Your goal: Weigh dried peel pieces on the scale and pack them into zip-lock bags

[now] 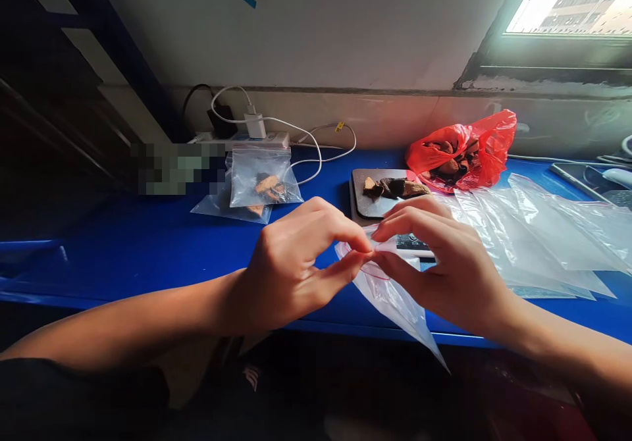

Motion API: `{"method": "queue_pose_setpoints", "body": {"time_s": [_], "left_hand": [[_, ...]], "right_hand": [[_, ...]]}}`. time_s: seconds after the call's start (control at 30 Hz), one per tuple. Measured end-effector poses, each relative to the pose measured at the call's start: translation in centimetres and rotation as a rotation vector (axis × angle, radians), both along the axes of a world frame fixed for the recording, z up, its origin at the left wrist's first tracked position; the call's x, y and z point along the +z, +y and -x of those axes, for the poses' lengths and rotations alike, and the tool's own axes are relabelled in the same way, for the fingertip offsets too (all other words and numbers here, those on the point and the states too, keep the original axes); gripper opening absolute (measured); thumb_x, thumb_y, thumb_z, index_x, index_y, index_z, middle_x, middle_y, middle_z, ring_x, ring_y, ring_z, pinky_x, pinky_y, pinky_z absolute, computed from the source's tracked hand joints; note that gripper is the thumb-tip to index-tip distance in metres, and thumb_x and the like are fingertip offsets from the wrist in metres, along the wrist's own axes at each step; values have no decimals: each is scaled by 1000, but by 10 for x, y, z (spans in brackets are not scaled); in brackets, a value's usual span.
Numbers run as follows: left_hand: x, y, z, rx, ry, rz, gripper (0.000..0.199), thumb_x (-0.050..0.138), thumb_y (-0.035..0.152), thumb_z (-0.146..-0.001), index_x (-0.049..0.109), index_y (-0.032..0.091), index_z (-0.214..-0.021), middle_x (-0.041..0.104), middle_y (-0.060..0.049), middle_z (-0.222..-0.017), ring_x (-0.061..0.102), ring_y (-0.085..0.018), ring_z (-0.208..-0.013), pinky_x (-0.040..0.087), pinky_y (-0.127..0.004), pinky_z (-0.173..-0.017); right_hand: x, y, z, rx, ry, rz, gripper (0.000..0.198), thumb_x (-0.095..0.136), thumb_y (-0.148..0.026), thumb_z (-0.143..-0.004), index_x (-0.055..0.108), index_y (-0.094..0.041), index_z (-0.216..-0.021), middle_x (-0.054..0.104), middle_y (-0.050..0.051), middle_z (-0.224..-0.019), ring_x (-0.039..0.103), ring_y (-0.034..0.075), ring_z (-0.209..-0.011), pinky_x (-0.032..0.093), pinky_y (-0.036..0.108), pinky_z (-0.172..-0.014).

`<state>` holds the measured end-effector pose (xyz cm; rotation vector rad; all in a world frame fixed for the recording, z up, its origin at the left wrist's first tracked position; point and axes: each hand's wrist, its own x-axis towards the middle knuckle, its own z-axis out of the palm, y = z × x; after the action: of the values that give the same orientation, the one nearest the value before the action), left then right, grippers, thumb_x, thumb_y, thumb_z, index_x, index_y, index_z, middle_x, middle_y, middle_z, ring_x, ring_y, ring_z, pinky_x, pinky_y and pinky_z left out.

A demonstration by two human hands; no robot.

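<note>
Between my two hands hangs a clear zip-lock bag point(395, 296) with a pinkish-red seal line, its lower corner past the table's front edge. My left hand point(301, 263) pinches the bag's mouth between thumb and forefinger. From the other side my right hand point(434, 257) grips the mouth too, its fingers curled and thumb meeting the left fingertips. Just behind the hands sits a kitchen scale point(358, 201), partly hidden, with brown dried pieces point(392, 187) on its plate. I see no contents in the held bag.
Filled zip-lock bags point(266, 174) lie at the left rear, near a power strip with a white charger point(255, 125) and cables. A red plastic bag point(494, 138) of brown pieces stands behind the scale. Several clear bags point(533, 237) spread over the blue table point(148, 250) at right.
</note>
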<state>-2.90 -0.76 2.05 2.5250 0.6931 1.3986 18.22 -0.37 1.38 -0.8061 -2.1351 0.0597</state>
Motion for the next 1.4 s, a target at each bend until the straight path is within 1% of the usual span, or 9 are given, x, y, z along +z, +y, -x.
{"method": "queue_pose_setpoints", "body": {"time_s": [0.13, 0.33, 0.53, 0.7, 0.8, 1.0, 1.17, 1.3, 1.4], "left_hand": [[0, 0, 1, -28, -7, -15, 21, 71, 9, -86, 63, 24, -97, 73, -1, -86, 66, -17, -84, 57, -34, -78], [3, -3, -2, -48, -36, -38, 20, 76, 16, -85, 63, 24, -99, 74, -1, -89, 67, -17, -83, 57, -35, -80], [6, -5, 0, -34, 45, -228, 17, 72, 13, -86, 65, 24, -96, 74, 0, -90, 66, -16, -83, 57, -32, -77], [4, -3, 3, 16, 86, -296, 19, 73, 11, -84, 64, 22, -96, 75, 1, -90, 66, -16, -84, 55, -33, -77], [2, 0, 3, 29, 69, -213, 18, 72, 11, -85, 63, 22, -97, 75, -1, -89, 67, -17, -84, 54, -34, -80], [3, 2, 0, 13, 62, -87, 14, 65, 12, -90, 65, 24, -97, 74, -1, -89, 65, -17, -83, 54, -33, -81], [2, 3, -3, 49, 61, -75, 7, 66, 14, -90, 66, 20, -92, 73, -2, -85, 64, -17, -82, 53, -32, -79], [2, 3, -7, 82, 6, 44, 6, 71, 14, -86, 67, 17, -88, 72, 0, -82, 64, -12, -76, 52, -25, -71], [4, 2, -9, 128, -22, 150, 9, 74, 12, -83, 68, 17, -88, 73, 3, -81, 64, -10, -73, 49, -21, -66]], "right_hand": [[-2, -2, 1, -9, 7, -198, 9, 67, -13, -87, 64, -22, -89, 74, 3, -84, 67, 22, -90, 51, 41, -82], [-4, -6, -3, 39, 8, -326, 19, 65, -8, -85, 67, -26, -93, 76, 2, -89, 69, 23, -96, 55, 41, -81], [-7, -4, -9, 33, -10, -544, 23, 71, -15, -82, 68, -30, -99, 73, 3, -93, 68, 24, -93, 56, 43, -78], [-10, -3, -3, -37, 83, -427, 29, 71, -18, -83, 62, -28, -108, 69, 8, -100, 66, 27, -99, 54, 47, -84], [-11, -5, 3, -51, 169, -301, 30, 70, -13, -82, 58, -26, -106, 67, 8, -100, 66, 24, -94, 56, 42, -78], [-16, -8, 11, 67, 459, 25, 32, 71, -10, -81, 50, -27, -98, 60, 3, -98, 67, 17, -82, 61, 33, -70], [-17, -10, 15, 147, 497, 122, 42, 66, 0, -80, 48, -27, -106, 62, 1, -91, 68, 14, -82, 62, 27, -73], [-18, -10, 14, 245, 486, 126, 41, 61, 2, -83, 49, -26, -110, 65, 3, -97, 70, 17, -88, 62, 32, -77], [-20, -9, 12, 200, 489, 116, 40, 62, 0, -84, 53, -28, -111, 65, 3, -100, 70, 18, -90, 62, 33, -78]]}}
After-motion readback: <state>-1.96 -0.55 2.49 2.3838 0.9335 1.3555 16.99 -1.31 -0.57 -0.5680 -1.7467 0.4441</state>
